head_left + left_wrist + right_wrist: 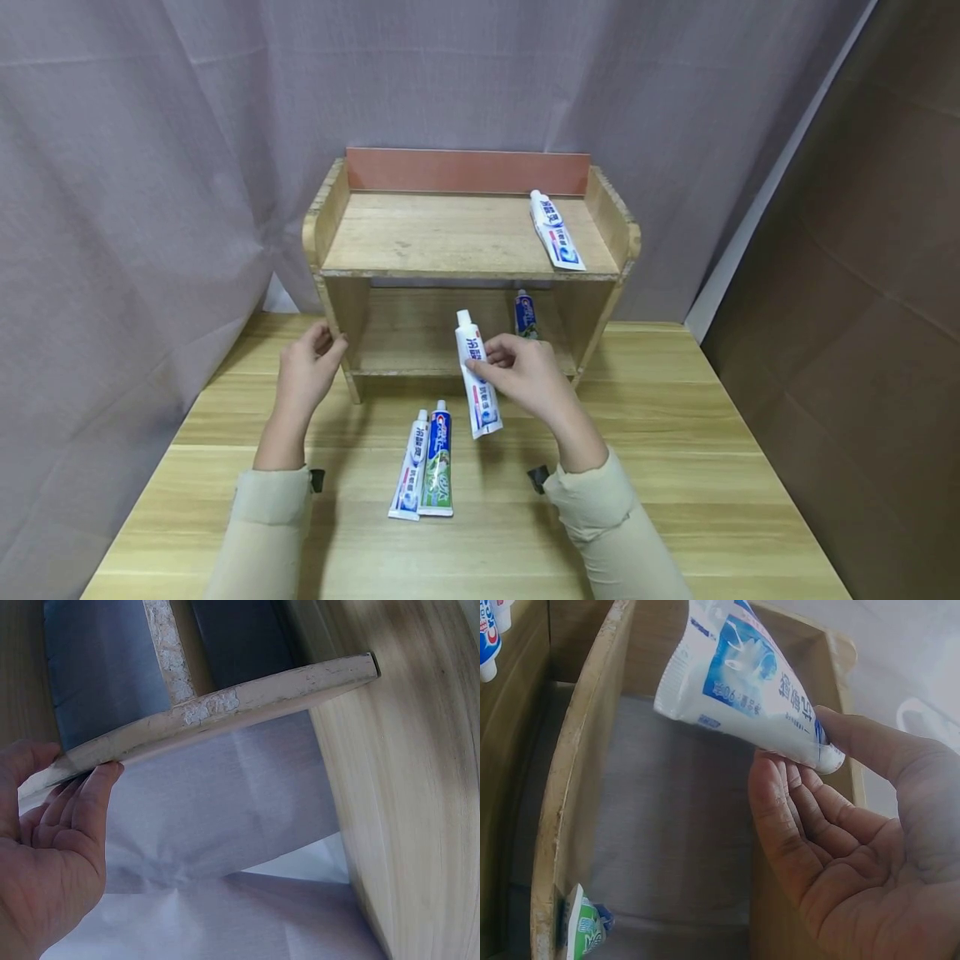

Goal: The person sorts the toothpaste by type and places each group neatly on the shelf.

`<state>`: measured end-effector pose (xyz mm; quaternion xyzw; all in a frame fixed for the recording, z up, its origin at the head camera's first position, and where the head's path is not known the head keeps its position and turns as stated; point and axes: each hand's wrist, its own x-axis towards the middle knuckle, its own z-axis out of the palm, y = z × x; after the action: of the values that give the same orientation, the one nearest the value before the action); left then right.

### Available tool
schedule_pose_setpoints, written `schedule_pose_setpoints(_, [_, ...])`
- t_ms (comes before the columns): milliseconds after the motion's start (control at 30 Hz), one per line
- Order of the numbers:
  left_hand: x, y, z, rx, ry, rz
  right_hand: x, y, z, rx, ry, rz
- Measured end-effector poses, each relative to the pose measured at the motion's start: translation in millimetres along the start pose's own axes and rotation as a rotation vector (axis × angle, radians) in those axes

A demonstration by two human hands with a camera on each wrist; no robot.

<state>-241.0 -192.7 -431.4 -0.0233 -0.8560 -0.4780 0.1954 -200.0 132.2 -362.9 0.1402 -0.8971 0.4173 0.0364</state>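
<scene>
Wooden table (720,500), white toothpaste tube (480,404) pinched between right fingers (776,799), left fingers (93,801) gripping shelf (435,237)

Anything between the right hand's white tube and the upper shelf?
Nothing visible stands between the held tube and the upper shelf, though it would likely need lifting over the front edge. Another white tube lies toward that shelf's right side.

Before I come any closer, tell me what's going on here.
A person's right hand pinches a white toothpaste tube in front of a two-level wooden shelf, while the left hand grips the shelf's left side panel. Another white tube lies on the top level and a blue tube on the lower one, both toward the right. A white tube and a blue-and-green tube lie side by side on the table.
</scene>
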Motion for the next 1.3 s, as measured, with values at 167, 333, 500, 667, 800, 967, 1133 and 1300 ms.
schedule_pose_setpoints(167, [-0.1, 0.4, 0.0, 0.006, -0.004, -0.006, 1.0, -3.1, -2.2, -0.004, 0.002, 0.008])
schedule_pose_setpoints(333, [-0.3, 0.5, -0.2, 0.005, -0.009, -0.01, 1.9, -4.3, -3.8, -0.006, 0.01, 0.0])
schedule_pose_setpoints(500, [0.6, 0.4, 0.3, -0.014, -0.014, -0.007, 2.7, -6.3, -5.9, -0.019, 0.029, -0.019])
schedule_pose_setpoints(667, [0.9, 0.1, 1.1, -0.019, -0.008, -0.01, 3.9, -7.8, -6.6, -0.023, 0.038, -0.032])
schedule_pose_setpoints(800, [0.6, -0.6, 1.3, -0.02, -0.002, -0.008, 5.2, -9.4, -7.2, -0.02, 0.038, -0.036])
schedule_pose_setpoints(967, [0.4, -1.4, 1.5, -0.009, 0.006, -0.003, 6.3, -11.6, -9.9, -0.033, 0.041, -0.045])
schedule_pose_setpoints(1133, [0.4, -2.1, 1.1, -0.002, 0.0, -0.006, 8.3, -13.8, -12.4, -0.029, 0.047, -0.068])
schedule_pose_setpoints(1300, [0.0, -1.9, 1.1, -0.002, -0.002, -0.012, 9.8, -16.3, -14.1, -0.016, 0.052, -0.083])
